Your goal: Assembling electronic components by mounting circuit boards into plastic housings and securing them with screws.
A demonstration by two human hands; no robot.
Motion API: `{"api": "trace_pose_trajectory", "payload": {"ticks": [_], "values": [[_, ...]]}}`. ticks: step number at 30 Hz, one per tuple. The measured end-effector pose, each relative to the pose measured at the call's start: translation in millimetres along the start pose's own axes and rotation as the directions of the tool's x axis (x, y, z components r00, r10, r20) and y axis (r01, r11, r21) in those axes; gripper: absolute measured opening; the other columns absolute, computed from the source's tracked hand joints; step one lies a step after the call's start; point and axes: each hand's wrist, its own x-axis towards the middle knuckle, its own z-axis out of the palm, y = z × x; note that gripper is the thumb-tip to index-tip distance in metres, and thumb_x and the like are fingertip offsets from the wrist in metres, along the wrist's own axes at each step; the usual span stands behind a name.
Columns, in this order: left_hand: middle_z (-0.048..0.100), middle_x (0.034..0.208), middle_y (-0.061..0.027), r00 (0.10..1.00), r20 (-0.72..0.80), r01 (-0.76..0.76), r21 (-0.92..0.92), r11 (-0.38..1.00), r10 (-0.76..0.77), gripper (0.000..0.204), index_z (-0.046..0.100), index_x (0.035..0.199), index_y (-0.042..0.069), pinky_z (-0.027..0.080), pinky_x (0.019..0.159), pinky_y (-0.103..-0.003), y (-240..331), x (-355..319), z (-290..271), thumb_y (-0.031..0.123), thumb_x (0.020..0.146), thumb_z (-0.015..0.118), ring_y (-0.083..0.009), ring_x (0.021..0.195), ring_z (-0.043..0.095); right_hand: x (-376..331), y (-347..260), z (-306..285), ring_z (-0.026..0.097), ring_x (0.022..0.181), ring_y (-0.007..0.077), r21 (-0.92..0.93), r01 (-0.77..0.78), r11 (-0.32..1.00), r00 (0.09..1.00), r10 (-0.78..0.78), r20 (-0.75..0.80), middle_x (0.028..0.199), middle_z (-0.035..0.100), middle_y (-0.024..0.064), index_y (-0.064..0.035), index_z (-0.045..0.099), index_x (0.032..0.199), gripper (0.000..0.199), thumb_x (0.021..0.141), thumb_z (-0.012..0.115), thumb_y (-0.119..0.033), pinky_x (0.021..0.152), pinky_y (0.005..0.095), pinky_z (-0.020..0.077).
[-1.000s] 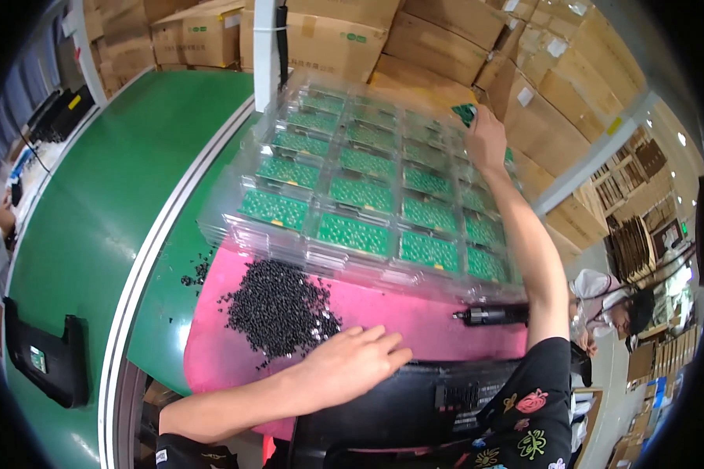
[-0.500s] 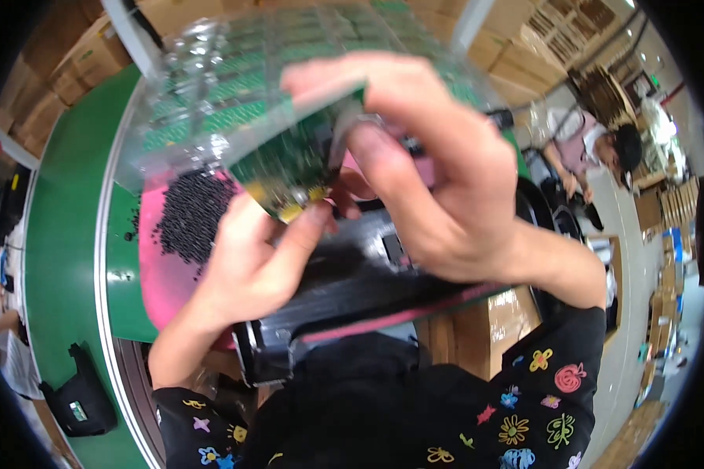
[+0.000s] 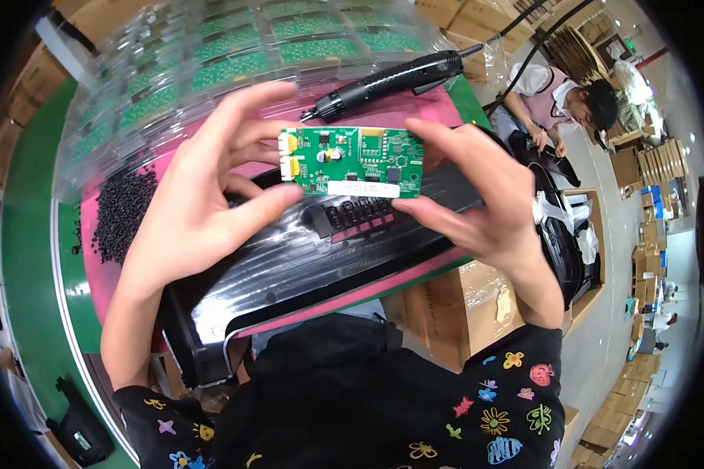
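Circuit board (image 3: pixel 353 162), green, held up flat between both hands above the long black housing (image 3: pixel 305 250): left hand (image 3: pixel 199 207) pinches its connector end, right hand (image 3: pixel 485 203) clamps the other end. Board looks picked out but not seated; housing slot (image 3: pixel 352 215) under it shows nothing fitted. Electric screwdriver (image 3: pixel 391 78) lies untouched on the pink mat (image 3: pixel 102 273), beside black screws pile (image 3: pixel 121 211) and clear trays of boards (image 3: pixel 235 47).
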Motion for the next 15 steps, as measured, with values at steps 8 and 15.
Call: {"api": "trace_pose_trajectory", "payload": {"ticks": [8, 15], "values": [[0.062, 0.109, -0.0114, 0.977, 0.211, -0.15, 0.605, 0.782, 0.024, 0.054, 0.061, 0.114, 0.001, 0.054, 0.07, -0.033, -24, -7, 11, 0.014, 0.067, 0.084, -0.0261, 0.09, 0.064, -33, 42, 30, 0.054, 0.119, 0.0299, 0.324, -0.285, 0.902, 0.937, 0.19, 0.294, 0.127, 0.057, 0.0128, -0.0032, 0.064, 0.117, 0.056, 0.066, 0.083, -0.016, 0.102, 0.0395, 0.042], [0.058, 0.105, -0.0098, 0.964, 0.265, -0.177, 0.712, 0.68, -0.027, 0.055, 0.061, 0.113, 0.003, 0.054, 0.072, -0.038, -32, -4, 20, 0.017, 0.065, 0.083, -0.0298, 0.094, 0.062, -42, 48, 41, 0.049, 0.117, 0.0334, 0.3, -0.274, 0.914, 0.932, 0.176, 0.316, 0.127, 0.054, 0.013, -0.0029, 0.061, 0.119, 0.056, 0.067, 0.081, -0.012, 0.101, 0.0402, 0.0407]]}}
